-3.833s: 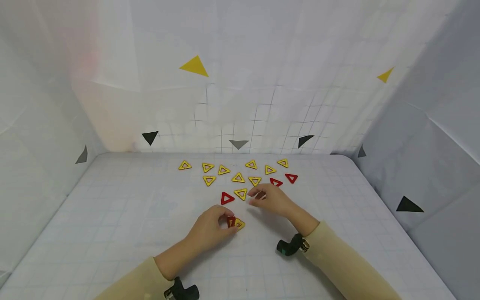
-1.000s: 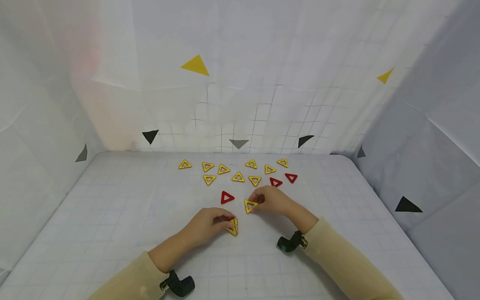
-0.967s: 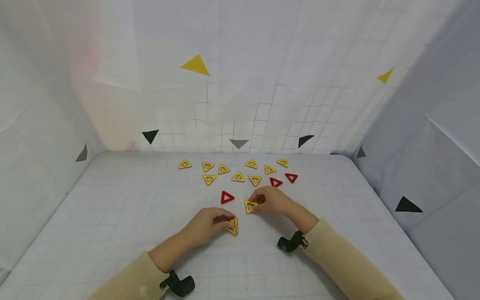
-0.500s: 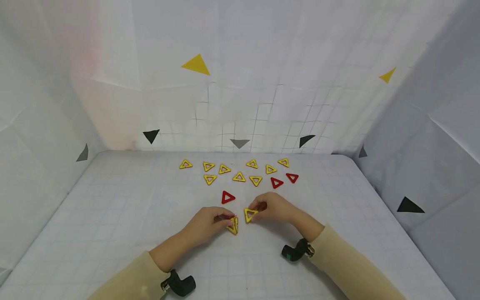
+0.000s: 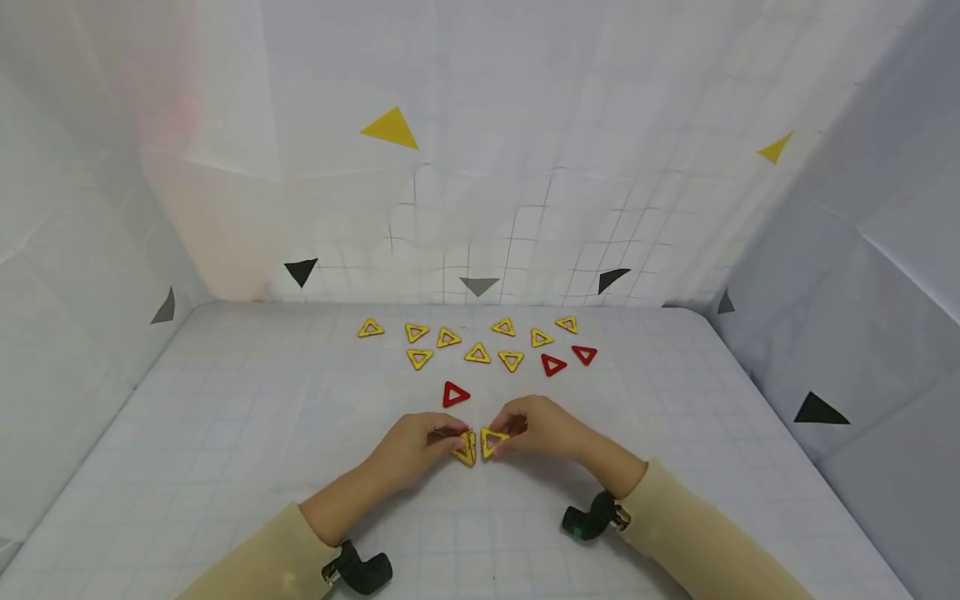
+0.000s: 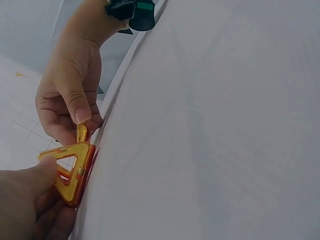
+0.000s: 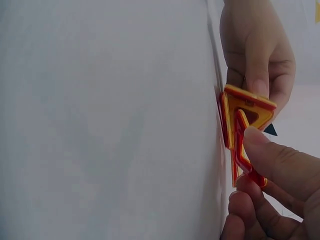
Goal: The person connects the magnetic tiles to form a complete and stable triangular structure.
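In the head view, my left hand [image 5: 411, 450] pinches a small group of joined triangular magnetic tiles [image 5: 467, 449], yellow on the side facing the camera. The left wrist view shows my left thumb on the yellow frame [image 6: 79, 185], with reddish edges behind it. Just to the right, my right hand [image 5: 542, 429] pinches a single yellow triangular tile [image 5: 491, 442] between thumb and fingers, one side facing the group across a narrow gap. In the right wrist view this tile [image 7: 242, 145] overlaps the group [image 7: 250, 102]. A red triangular tile [image 5: 454, 395] lies just beyond both hands.
Several yellow triangular tiles [image 5: 477, 354] lie flat and spread out toward the table's far side. Two red tiles [image 5: 553, 365] are at their right end. White cloth walls [image 5: 480, 208] with triangle marks enclose the white table [image 5: 247, 433] at back and sides.
My right hand has picked up a yellow tile from beside the near red one and brought it down and left to my left hand. The group in my left hand has turned.
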The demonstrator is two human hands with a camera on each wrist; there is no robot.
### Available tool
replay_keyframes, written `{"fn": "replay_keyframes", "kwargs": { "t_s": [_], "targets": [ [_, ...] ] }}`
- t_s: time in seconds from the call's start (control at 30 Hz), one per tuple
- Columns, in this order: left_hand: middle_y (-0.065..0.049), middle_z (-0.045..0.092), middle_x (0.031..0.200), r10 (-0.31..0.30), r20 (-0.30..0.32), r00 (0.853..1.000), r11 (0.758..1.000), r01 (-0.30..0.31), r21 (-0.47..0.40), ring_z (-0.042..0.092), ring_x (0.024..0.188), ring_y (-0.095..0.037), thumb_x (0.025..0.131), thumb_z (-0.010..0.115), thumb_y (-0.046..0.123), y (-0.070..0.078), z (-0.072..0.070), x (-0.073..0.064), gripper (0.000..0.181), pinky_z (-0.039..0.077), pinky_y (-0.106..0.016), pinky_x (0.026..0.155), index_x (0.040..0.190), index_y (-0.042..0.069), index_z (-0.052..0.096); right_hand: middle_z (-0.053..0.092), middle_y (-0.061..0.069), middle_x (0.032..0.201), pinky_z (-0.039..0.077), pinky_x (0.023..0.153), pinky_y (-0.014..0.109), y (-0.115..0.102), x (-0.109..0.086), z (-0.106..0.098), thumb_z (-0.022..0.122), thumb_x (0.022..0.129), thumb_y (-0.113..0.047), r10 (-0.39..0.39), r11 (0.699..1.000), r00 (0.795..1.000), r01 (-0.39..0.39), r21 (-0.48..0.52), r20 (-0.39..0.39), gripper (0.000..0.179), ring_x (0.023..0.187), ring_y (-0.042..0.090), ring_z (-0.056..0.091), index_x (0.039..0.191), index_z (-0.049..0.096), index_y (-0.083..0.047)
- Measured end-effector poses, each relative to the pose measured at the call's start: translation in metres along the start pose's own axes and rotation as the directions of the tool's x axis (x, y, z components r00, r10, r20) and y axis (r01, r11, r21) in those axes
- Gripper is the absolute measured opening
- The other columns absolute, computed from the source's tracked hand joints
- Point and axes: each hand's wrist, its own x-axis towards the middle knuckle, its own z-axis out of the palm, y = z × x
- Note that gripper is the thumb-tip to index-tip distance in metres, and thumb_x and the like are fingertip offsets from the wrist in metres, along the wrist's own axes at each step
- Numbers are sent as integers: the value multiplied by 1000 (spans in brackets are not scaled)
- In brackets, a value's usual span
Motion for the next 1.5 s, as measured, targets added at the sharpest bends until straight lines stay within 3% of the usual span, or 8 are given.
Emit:
{"fn": "replay_keyframes", "kwargs": {
  "t_s": [1.13, 1.5],
  "targets": [
    [5, 73, 108, 41, -36, 999, 998, -42, -35, 67, 97, -7, 92, 73, 19, -4, 4, -1, 22, 55, -26, 84, 113, 12, 74, 66, -13, 82, 51, 69, 25, -9, 2, 11, 87, 79, -23, 39, 997, 999, -41, -63, -28, 22, 76, 9, 58, 96, 75, -18],
    [7, 73, 106, 5, -41, 999, 997, -8, -72, 67, 96, -6, 91, 74, 20, -4, 5, -1, 21, 55, -25, 83, 112, 14, 75, 69, -13, 89, 54, 72, 25, -13, 2, 12, 86, 80, -22, 31, 999, 999, -32, -26, -26, 23, 81, 8, 62, 99, 75, -17]
  ]
}}
